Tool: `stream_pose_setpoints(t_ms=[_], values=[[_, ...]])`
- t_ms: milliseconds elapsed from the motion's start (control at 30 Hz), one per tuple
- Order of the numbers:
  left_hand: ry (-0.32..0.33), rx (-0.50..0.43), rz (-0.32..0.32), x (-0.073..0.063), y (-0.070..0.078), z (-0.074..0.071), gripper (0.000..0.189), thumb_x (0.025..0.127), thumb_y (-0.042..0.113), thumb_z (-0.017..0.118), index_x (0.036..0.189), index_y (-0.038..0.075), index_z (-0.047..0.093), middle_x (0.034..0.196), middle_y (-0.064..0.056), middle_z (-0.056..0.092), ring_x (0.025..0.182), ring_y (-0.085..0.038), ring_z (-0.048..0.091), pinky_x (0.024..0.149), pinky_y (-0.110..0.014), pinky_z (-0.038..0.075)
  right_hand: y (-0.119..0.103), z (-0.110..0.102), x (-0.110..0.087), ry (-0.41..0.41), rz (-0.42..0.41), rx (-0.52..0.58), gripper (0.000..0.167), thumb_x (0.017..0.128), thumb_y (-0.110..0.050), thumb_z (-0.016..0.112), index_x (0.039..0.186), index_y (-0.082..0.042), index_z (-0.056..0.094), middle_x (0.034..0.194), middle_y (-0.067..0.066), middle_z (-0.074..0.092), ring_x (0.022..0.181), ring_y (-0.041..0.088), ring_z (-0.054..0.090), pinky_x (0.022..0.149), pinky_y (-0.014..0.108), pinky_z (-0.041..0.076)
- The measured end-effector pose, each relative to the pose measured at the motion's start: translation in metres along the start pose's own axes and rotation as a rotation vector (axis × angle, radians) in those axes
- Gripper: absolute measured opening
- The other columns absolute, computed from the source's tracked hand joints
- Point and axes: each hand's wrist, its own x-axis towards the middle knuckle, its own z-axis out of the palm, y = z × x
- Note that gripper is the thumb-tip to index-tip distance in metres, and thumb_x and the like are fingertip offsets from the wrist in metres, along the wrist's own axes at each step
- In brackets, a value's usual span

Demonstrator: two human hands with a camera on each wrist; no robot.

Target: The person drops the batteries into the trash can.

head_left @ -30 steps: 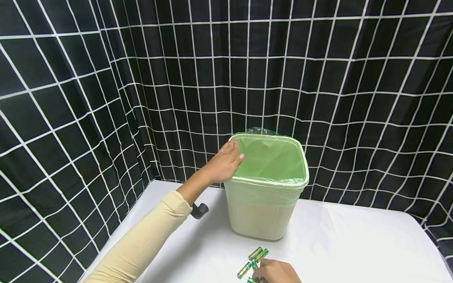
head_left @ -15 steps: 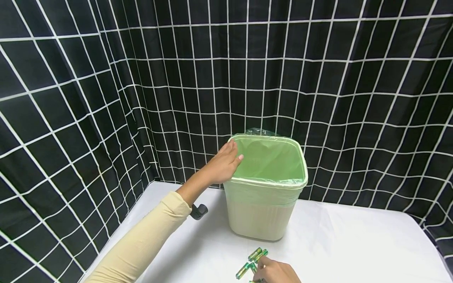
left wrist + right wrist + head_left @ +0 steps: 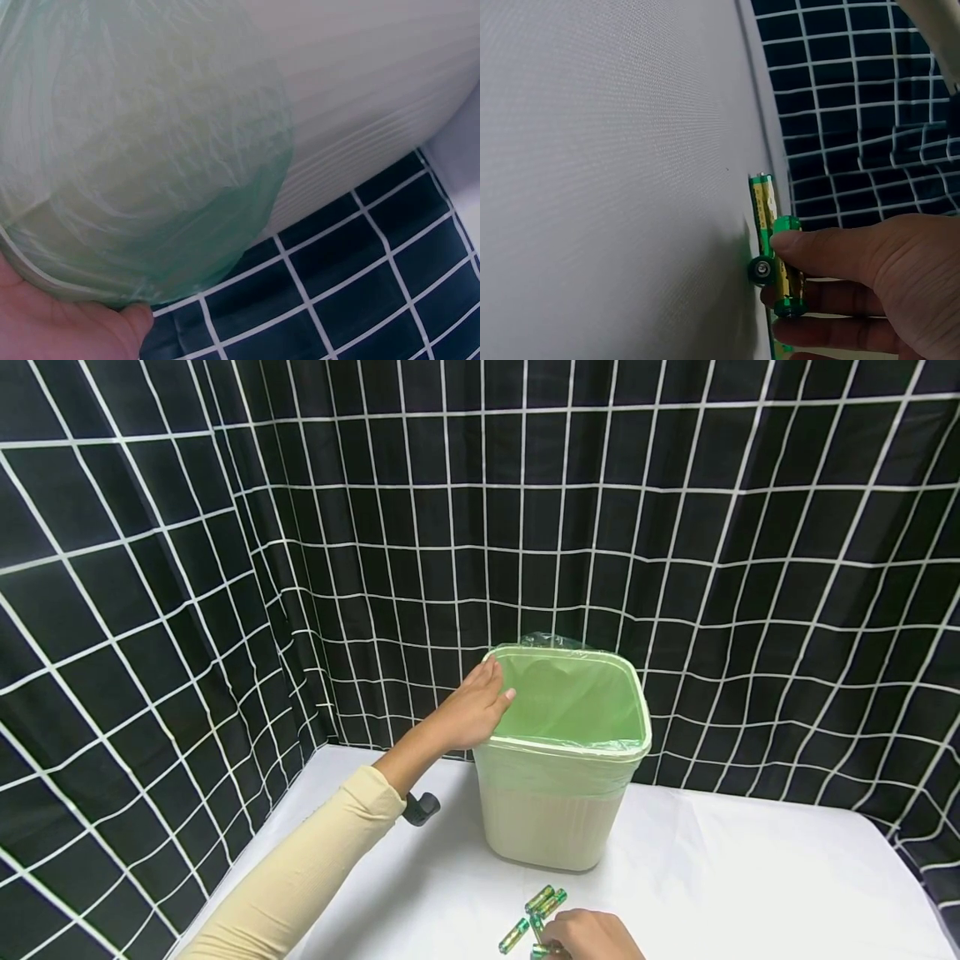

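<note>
A pale trash can (image 3: 551,822) lined with a green bag (image 3: 570,697) stands upright on the white table. My left hand (image 3: 472,706) grips its left rim, thumb over the opening and fingers at the outer side. In the left wrist view, fingers (image 3: 112,326) touch the bag's folded-down edge. My right hand (image 3: 592,935) is low in front of the can, among several green-and-gold batteries (image 3: 540,899). Its thumb and fingers pinch one battery (image 3: 788,281) in the right wrist view. Two batteries lie side by side beyond it; another shows its end.
A dark curved object (image 3: 422,810) lies partly behind the left sleeve (image 3: 315,868). Black curtains with a white grid (image 3: 600,510) close off the back and left of the table (image 3: 720,893).
The left hand stays on the rim. The right hand has shifted slightly among the batteries, and the nearest battery has turned in its fingers.
</note>
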Motion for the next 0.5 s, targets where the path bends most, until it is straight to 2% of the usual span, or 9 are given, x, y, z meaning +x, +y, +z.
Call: stream_pose_setpoints(t_ms=[333,500], values=[[-0.004,-0.004,-0.012,-0.0002,0.0000,0.0018,0.065,0.112,0.036,0.022,0.157,-0.010,0.013,0.168,-0.023,0.003,0.156,-0.029,-0.003,0.126,-0.037,0.002,-0.0041,-0.0041,-0.0038,0.036,0.012,0.038,0.008,0.078,-0.019,0.084,0.082,-0.014,0.079,0.069,-0.017,0.066,0.061,-0.006,0.054,0.057,0.023,0.051],[0.003,0.008,-0.001,0.0009,0.0000,0.0019,0.065,0.112,0.036,0.022,0.157,-0.011,0.013,0.167,-0.024,0.003,0.156,-0.032,-0.001,0.126,-0.041,0.004,-0.0040,-0.0099,-0.0045,0.063,-0.016,-0.008,0.007,0.079,-0.017,0.084,0.083,-0.015,0.078,0.073,-0.016,0.067,0.064,-0.005,0.057,0.058,0.023,0.051]])
